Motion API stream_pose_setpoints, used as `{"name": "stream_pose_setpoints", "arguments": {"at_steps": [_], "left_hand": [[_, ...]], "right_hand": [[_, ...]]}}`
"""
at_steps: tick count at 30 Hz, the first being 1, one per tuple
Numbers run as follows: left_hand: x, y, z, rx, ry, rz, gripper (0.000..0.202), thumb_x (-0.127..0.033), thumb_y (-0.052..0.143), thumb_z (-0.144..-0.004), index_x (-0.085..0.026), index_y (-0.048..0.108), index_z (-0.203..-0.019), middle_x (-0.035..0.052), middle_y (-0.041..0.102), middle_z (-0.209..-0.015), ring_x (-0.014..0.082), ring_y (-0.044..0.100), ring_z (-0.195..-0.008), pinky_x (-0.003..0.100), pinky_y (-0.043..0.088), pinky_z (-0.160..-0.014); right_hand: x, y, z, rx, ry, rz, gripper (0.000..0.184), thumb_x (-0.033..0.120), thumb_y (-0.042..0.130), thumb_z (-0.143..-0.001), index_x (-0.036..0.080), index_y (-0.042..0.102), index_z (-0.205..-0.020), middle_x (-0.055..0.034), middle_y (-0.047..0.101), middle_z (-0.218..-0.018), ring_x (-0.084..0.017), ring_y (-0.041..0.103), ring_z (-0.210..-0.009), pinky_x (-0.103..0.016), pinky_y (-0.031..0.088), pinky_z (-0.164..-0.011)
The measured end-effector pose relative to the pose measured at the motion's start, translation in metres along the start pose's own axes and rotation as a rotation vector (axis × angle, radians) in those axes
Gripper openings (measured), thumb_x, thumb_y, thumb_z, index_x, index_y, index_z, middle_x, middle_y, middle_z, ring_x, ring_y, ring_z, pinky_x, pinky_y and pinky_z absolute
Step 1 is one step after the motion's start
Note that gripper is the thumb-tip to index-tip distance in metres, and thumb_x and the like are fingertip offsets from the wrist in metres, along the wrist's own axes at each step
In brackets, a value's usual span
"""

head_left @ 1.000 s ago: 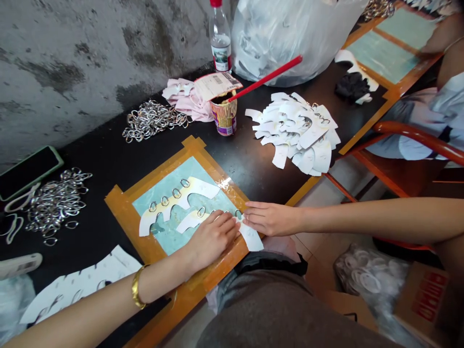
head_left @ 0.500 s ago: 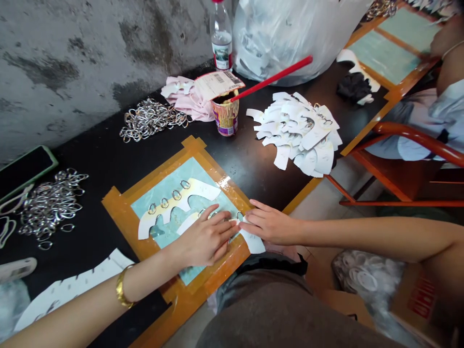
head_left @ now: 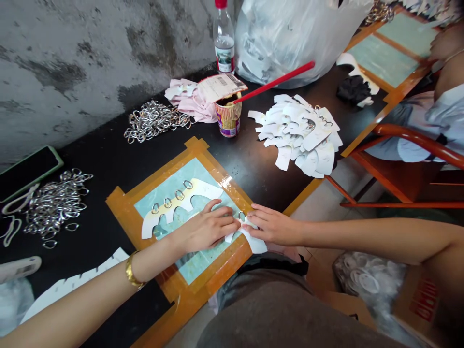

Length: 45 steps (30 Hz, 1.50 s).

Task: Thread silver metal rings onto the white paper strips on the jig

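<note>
Fingers stretched out, my left hand (head_left: pixel 207 228) lies over a white curved card strip (head_left: pixel 255 242), hiding much of it. My right hand (head_left: pixel 271 224) rests its extended fingertips on the strip's right end. One metal ring (head_left: pixel 241 216) shows between the two hands. Beyond them, another white card strip (head_left: pixel 200 189) carries several upright rings along its yellowish edge. Both strips are on a pale green sheet (head_left: pixel 188 273) framed with brown tape (head_left: pixel 127 197); the nearer one reaches over the tape.
Loose metal rings lie in a left pile (head_left: pixel 58 205) and a back pile (head_left: pixel 155 121). At back stand a noodle cup (head_left: pixel 229 121) with a red stick, a bottle (head_left: pixel 224 46) and a plastic bag (head_left: pixel 286 43). White card strips (head_left: pixel 297 133) are heaped at right, near a person's arm (head_left: pixel 449 72).
My left hand has slid slightly back and left over the nearer strip, uncovering a bit of it. My right hand stays at the strip's end. The view has shifted a little.
</note>
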State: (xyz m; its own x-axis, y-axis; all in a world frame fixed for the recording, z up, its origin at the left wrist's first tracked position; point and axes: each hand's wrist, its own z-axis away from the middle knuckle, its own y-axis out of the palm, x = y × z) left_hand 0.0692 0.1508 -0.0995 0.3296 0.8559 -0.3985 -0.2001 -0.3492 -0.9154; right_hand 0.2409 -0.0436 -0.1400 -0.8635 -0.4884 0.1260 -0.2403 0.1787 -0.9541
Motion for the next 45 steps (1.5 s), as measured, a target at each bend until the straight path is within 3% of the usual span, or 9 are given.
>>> {"name": "stream_pose_setpoints", "arguments": {"at_steps": [6,12,18,23,29,38,41,45], "left_hand": [[0.004,0.001,0.0,-0.011,0.015,-0.02,0.03,-0.012,0.049,-0.089,-0.025,0.054,-0.115,0.0013,0.07,-0.096,0.0236,0.054,-0.108,0.046,0.026,-0.1],[0.002,0.002,0.001,-0.006,0.041,-0.054,0.034,-0.015,0.049,-0.09,-0.027,0.054,-0.121,0.002,0.069,-0.109,0.0239,0.052,-0.112,0.046,0.023,-0.101],[-0.011,0.008,-0.001,0.017,0.047,-0.145,0.025,-0.013,0.049,-0.088,-0.023,0.057,-0.109,0.0044,0.068,-0.106,0.0253,0.052,-0.109,0.048,0.022,-0.103],[-0.014,0.006,-0.003,0.009,-0.039,-0.053,0.027,-0.011,0.049,-0.084,-0.024,0.056,-0.107,0.0036,0.068,-0.1,0.0252,0.051,-0.108,0.049,0.021,-0.104],[-0.009,0.006,-0.001,-0.033,-0.144,0.097,0.033,-0.007,0.05,-0.074,-0.022,0.055,-0.102,0.0047,0.066,-0.102,0.0242,0.051,-0.109,0.049,0.021,-0.103],[-0.033,0.015,-0.005,-0.053,-0.174,-0.055,0.045,-0.018,0.052,-0.084,-0.023,0.049,-0.129,0.0055,0.067,-0.106,0.0266,0.051,-0.109,0.05,0.022,-0.102],[-0.043,0.018,-0.007,-0.057,-0.238,-0.067,0.041,-0.02,0.05,-0.086,-0.022,0.05,-0.127,0.0062,0.067,-0.106,0.0274,0.051,-0.109,0.049,0.023,-0.101],[-0.052,0.021,-0.011,-0.066,-0.328,-0.059,0.049,-0.018,0.049,-0.086,-0.02,0.044,-0.135,0.006,0.066,-0.102,0.0274,0.051,-0.107,0.05,0.025,-0.098]], "right_hand": [[0.001,0.003,0.002,-0.036,0.016,0.0,0.019,0.015,0.047,-0.096,0.013,0.06,-0.109,-0.0083,0.065,-0.098,-0.019,0.058,-0.104,-0.044,0.042,-0.105],[0.002,0.001,0.002,-0.018,0.022,0.03,0.021,0.016,0.043,-0.097,0.015,0.061,-0.108,-0.0078,0.064,-0.099,-0.018,0.058,-0.105,-0.042,0.043,-0.105],[0.0,0.002,-0.002,-0.043,0.008,0.011,0.019,0.016,0.046,-0.096,0.014,0.062,-0.105,-0.0082,0.065,-0.095,-0.018,0.059,-0.1,-0.043,0.042,-0.105],[-0.008,0.0,-0.004,-0.058,0.074,-0.224,0.021,0.014,0.045,-0.095,0.017,0.063,-0.104,-0.0059,0.066,-0.09,-0.017,0.06,-0.095,-0.043,0.043,-0.104],[-0.008,-0.001,0.0,-0.134,0.192,-0.366,0.026,0.009,0.039,-0.092,0.01,0.06,-0.107,-0.0124,0.068,-0.099,-0.019,0.059,-0.103,-0.045,0.044,-0.103],[0.002,0.003,0.007,-0.118,0.165,-0.175,0.022,0.011,0.045,-0.093,0.014,0.065,-0.102,-0.0083,0.07,-0.102,-0.02,0.058,-0.106,-0.049,0.037,-0.108],[0.005,0.004,0.01,-0.155,0.266,-0.281,0.025,0.008,0.045,-0.09,0.017,0.064,-0.103,-0.0069,0.07,-0.103,-0.02,0.057,-0.108,-0.05,0.039,-0.106],[0.008,0.006,0.01,-0.261,0.334,-0.467,0.028,0.006,0.043,-0.088,0.018,0.064,-0.102,-0.0077,0.069,-0.102,-0.02,0.057,-0.107,-0.048,0.045,-0.1]]}}
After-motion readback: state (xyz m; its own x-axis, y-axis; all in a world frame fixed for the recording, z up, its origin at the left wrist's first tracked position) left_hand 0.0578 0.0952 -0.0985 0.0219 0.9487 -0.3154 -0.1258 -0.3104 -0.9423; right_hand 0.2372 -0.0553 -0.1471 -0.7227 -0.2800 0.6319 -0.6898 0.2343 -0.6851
